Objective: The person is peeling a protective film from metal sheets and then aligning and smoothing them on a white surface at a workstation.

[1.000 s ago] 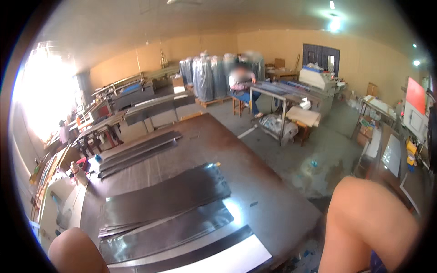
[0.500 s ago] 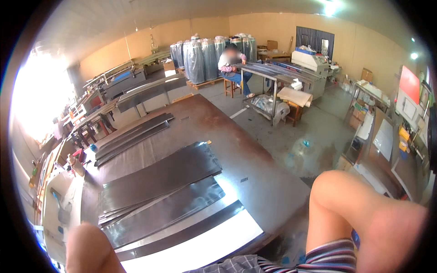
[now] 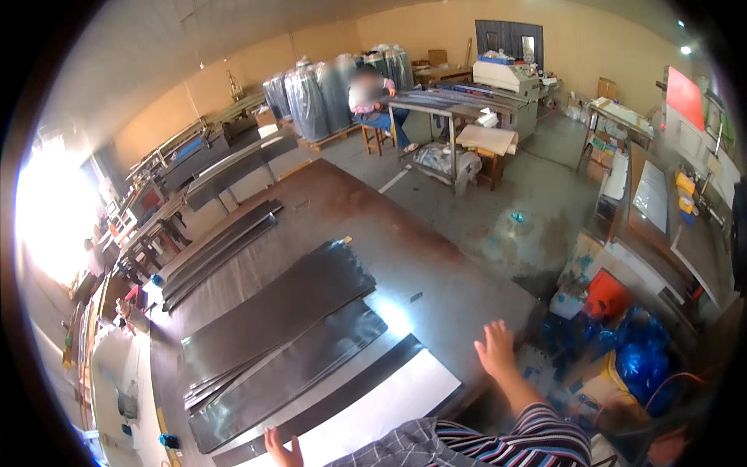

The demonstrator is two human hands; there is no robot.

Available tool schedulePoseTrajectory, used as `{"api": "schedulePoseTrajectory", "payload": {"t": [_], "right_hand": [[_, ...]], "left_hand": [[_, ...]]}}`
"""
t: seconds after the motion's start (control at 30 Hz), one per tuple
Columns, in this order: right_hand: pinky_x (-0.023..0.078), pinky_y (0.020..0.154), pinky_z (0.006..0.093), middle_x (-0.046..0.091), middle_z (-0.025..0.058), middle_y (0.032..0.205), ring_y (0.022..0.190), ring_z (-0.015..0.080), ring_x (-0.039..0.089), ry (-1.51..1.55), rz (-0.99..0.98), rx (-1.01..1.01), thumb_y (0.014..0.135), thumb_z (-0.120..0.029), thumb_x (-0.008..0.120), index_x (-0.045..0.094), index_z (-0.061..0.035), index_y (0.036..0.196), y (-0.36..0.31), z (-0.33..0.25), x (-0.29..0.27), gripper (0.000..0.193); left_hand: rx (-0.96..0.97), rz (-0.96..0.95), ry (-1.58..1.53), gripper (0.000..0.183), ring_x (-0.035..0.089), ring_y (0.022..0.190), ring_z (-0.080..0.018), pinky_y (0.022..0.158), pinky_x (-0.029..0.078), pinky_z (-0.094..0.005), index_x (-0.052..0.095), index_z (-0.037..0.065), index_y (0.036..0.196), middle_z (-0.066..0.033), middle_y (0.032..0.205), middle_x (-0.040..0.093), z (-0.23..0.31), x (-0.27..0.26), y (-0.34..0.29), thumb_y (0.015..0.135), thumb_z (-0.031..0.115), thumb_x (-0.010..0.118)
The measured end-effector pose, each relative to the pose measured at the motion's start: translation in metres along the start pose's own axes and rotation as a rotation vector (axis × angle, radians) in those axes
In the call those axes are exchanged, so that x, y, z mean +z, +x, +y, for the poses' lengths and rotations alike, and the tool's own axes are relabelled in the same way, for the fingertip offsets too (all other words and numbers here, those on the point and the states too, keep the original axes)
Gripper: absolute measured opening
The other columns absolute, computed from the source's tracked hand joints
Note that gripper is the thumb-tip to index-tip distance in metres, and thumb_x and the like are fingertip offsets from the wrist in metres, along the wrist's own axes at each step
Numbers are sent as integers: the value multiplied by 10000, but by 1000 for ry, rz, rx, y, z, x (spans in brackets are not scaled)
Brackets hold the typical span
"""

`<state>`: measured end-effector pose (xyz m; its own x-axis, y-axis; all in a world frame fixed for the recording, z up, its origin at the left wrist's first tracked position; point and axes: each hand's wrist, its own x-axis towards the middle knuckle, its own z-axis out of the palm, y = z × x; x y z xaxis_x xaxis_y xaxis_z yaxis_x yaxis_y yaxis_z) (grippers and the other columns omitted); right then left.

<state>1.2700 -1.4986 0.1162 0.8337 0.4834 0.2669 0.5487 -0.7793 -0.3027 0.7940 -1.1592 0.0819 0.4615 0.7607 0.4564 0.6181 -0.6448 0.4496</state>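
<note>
My left hand (image 3: 282, 450) is low in the picture, its fingers apart. It is over the near end of a dark strip (image 3: 334, 387) and a white sheet (image 3: 389, 401) lying beside it. Nothing shows in that hand. My right hand (image 3: 496, 350), fingers spread and holding nothing, is by the right edge of the big brown table (image 3: 443, 288); I cannot tell whether it touches the top. Farther in lie stacks of dark, glossy flat sheets (image 3: 280, 300), with another dark stack (image 3: 303, 362) nearer me.
Narrow dark strips (image 3: 222, 253) lie at the table's far left. Crumpled blue plastic (image 3: 644, 350) and a red-orange container (image 3: 605, 294) are on the floor at right. A person (image 3: 373, 101) sits at a workbench (image 3: 443, 105) before wrapped rolls (image 3: 311, 97).
My raised, bent arms have come down, and both hands now show, open, near the table's near side. The view has shifted, uncovering the floor and blue plastic at right.
</note>
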Motion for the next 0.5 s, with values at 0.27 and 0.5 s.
{"api": "schedulePoseTrajectory", "payload": {"t": [0.27, 0.5], "right_hand": [[182, 1117, 553, 403, 181, 1412, 1353, 359, 304, -60, 97, 175, 814, -405, 642, 469, -39, 1296, -30, -6, 20, 630], [188, 1117, 544, 403, 174, 1413, 1352, 348, 306, -74, 80, 199, 810, -405, 645, 483, -43, 1292, -31, -2, 18, 624]], "left_hand": [[-228, -88, 373, 676, 358, 1320, -361, 1062, 328, -474, 356, 18, 1400, -222, 1420, 374, -3, 40, -71, 829, 237, 645], [-241, -84, 394, 661, 378, 1296, -379, 1055, 334, -485, 380, 17, 1385, -235, 1395, 398, 7, 41, -63, 834, 275, 636]]}}
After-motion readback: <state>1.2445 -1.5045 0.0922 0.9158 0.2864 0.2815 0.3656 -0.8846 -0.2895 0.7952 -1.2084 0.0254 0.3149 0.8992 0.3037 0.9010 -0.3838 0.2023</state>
